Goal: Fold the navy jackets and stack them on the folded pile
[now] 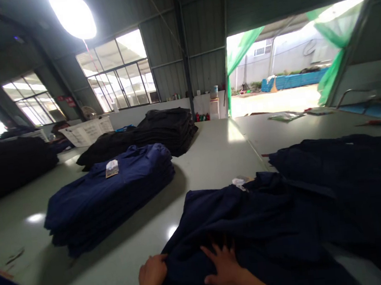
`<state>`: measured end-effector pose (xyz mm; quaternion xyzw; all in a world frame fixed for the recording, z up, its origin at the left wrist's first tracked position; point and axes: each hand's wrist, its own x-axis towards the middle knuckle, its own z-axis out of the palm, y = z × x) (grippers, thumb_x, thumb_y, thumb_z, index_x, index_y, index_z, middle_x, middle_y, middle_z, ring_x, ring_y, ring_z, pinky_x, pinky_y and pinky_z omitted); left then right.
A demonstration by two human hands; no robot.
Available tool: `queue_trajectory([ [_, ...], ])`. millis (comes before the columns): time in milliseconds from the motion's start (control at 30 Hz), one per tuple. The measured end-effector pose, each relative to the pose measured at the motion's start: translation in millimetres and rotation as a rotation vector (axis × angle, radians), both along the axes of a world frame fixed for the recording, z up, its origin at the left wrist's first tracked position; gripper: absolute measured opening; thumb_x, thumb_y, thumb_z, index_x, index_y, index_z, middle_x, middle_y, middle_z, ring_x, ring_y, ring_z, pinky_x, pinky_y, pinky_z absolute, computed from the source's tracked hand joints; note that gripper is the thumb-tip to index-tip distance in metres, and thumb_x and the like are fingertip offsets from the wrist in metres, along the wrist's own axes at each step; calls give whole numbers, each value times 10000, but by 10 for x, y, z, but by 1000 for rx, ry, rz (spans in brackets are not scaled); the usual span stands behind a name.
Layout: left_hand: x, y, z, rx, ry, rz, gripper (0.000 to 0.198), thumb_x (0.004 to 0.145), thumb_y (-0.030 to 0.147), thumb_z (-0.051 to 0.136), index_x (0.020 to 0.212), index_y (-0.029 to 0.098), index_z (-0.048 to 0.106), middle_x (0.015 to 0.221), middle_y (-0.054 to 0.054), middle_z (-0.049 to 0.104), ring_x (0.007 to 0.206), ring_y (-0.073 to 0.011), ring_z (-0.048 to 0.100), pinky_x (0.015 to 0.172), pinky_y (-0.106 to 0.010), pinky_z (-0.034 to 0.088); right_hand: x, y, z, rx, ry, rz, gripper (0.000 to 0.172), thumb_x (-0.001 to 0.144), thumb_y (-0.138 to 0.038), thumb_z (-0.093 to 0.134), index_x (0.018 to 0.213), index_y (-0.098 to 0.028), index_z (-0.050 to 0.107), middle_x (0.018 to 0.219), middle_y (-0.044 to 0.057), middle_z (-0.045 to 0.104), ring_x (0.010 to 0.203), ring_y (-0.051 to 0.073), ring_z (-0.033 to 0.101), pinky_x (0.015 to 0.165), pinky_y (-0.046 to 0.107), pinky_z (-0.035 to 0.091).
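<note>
A dark navy garment point(263, 225) lies spread and wrinkled on the pale table point(209, 158) in front of me. Its left edge is pinched in my left hand point(153, 273), whose fingers are closed. My right hand point(224, 266) rests flat on the cloth with fingers spread. A white tag point(239, 181) shows at the garment's far edge. To the left sits a folded stack of navy garments point(110, 191) with a tag point(112, 168) on top.
Black folded garments point(161, 127) are stacked farther back, beside a white basket point(89, 131). More dark cloth point(356, 161) lies at the right and a black pile point(12, 165) at the far left. Flat packets point(286, 116) lie at the back right.
</note>
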<state>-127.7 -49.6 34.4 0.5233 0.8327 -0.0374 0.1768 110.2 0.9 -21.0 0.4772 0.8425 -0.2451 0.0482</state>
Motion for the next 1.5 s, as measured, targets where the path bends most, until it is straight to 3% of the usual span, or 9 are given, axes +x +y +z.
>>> queue_trajectory([
  [200,-133,11,-19,86,25,35,545,625,51,363,1002,344,626,1127,-18,606,1122,-260,482,935,-585,285,-116,-174,213,-42,28,114,718,665,-720,435,1302,-399,356,1422,65,297,1250,462,212,933,686,116],
  [367,307,449,-176,275,-46,-154,625,635,-3,339,1107,338,568,1260,41,518,1212,-161,389,1016,-411,287,324,262,646,267,109,-126,265,823,-253,383,957,-227,610,1023,59,582,994,205,494,868,326,365],
  [500,702,786,-269,231,-76,-272,661,739,43,350,1317,364,335,1425,62,317,1333,-198,187,1053,-449,230,883,695,591,438,-114,-431,292,801,-260,439,1059,-242,573,1115,86,544,1045,248,453,855,379,339],
  [633,918,887,-343,56,-83,-160,734,747,237,500,1347,451,134,1495,51,69,1332,-383,25,971,-652,172,1337,869,203,267,-311,-603,645,734,-457,514,1331,-407,277,1434,51,250,1259,431,190,904,623,158],
  [867,702,698,-347,-140,40,103,647,801,474,353,1389,303,144,1493,-68,72,1302,-440,116,904,-692,219,1133,856,-113,177,-215,-411,699,731,-542,446,1354,-436,148,1462,31,207,1298,441,6,919,677,-20],
  [1000,429,778,-135,-239,75,189,576,703,362,549,1251,202,474,1339,-229,396,1142,-461,417,786,-662,357,811,805,-32,177,-133,-259,691,717,-553,478,1340,-444,201,1454,11,236,1300,433,-30,923,672,-88],
  [1133,398,1020,30,-100,44,47,354,735,176,458,1047,139,622,1116,-198,587,1086,-347,505,812,-488,438,844,686,24,153,-189,-271,656,710,-530,496,1322,-429,285,1443,8,265,1301,431,-33,927,675,-85],
  [1300,816,1391,-72,162,-39,-262,514,783,95,318,1272,205,432,1366,-60,401,1236,-174,362,998,-311,328,1106,612,219,103,-318,-323,473,637,-374,609,1110,-360,586,1274,73,488,1229,465,248,905,698,81],
  [1500,1275,1783,-271,200,-154,-520,640,790,120,317,1352,405,206,1441,91,269,1351,-233,50,1046,-564,134,928,956,505,454,-95,-306,250,762,-222,488,974,-241,619,1083,81,554,1049,265,441,861,400,329],
])
